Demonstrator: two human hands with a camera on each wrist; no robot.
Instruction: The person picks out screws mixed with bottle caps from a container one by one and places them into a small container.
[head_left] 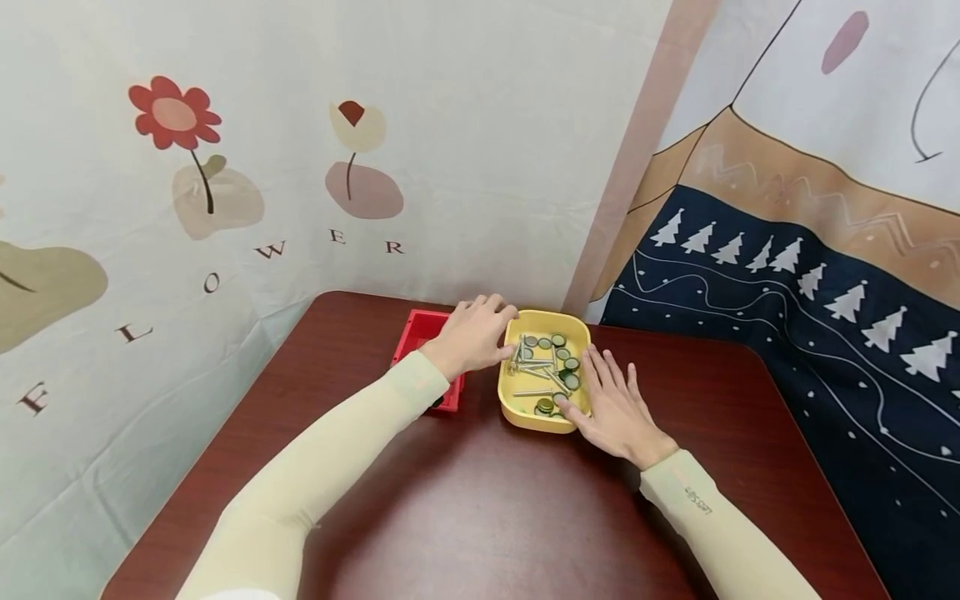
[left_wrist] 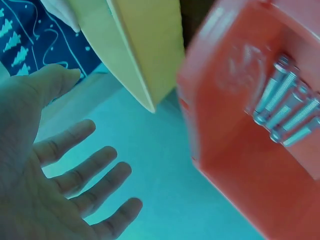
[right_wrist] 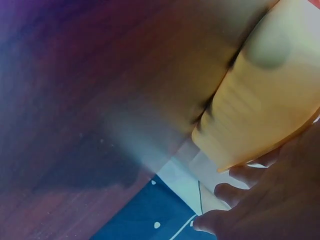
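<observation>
A yellow tray (head_left: 538,422) holds several bolts (head_left: 531,392) and several round bottle caps (head_left: 558,340). To its left stands a red bin (head_left: 411,336), partly covered by my left hand and forearm. My left hand (head_left: 472,335) hovers over the gap between the two containers, fingers spread and holding nothing. In the left wrist view, several silver bolts (left_wrist: 282,100) lie together inside the red bin. My right hand (head_left: 618,408) rests against the tray's right side, its fingers extended along the outer wall and its thumb at the front right rim.
Both containers stand near the back edge of a dark reddish-brown table (head_left: 420,517). Behind it hangs a pale cloth (head_left: 480,150) with printed flowers, and a navy cloth (head_left: 720,300) with white trees hangs at the right.
</observation>
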